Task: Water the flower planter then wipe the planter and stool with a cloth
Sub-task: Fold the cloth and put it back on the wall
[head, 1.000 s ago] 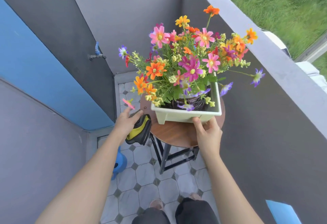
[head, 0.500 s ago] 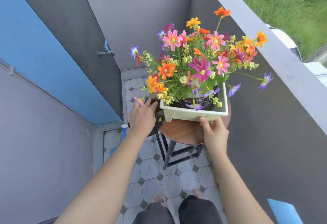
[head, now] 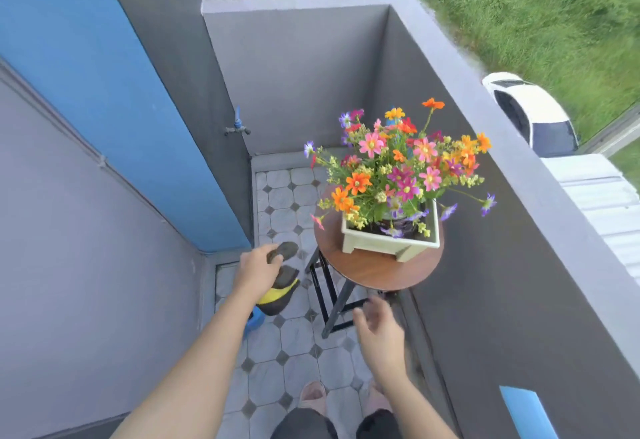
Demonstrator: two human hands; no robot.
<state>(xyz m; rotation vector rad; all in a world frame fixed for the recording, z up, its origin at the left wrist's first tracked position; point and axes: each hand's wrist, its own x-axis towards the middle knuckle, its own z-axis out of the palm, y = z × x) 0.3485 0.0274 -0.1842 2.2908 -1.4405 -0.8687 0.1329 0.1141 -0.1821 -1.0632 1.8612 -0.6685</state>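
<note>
1. On the round brown wooden stool [head: 377, 270] with black legs stands the pale green rectangular plastic planter [head: 388, 246], full of bright mixed flowers [head: 398, 168], close to the grey balcony wall [head: 502, 265].
2. To the left of the stool and apart from it, the left hand [head: 258, 270] is clamped on a dark grey and yellow cloth [head: 278, 291], which hangs over the patterned tile floor [head: 277, 203].
3. Below the stool's near edge, the right hand [head: 381, 338] hangs with fingers spread apart, holding nothing; it is blurred.
4. A blue-handled tap [head: 237, 126] sticks out of the far left wall.
</note>
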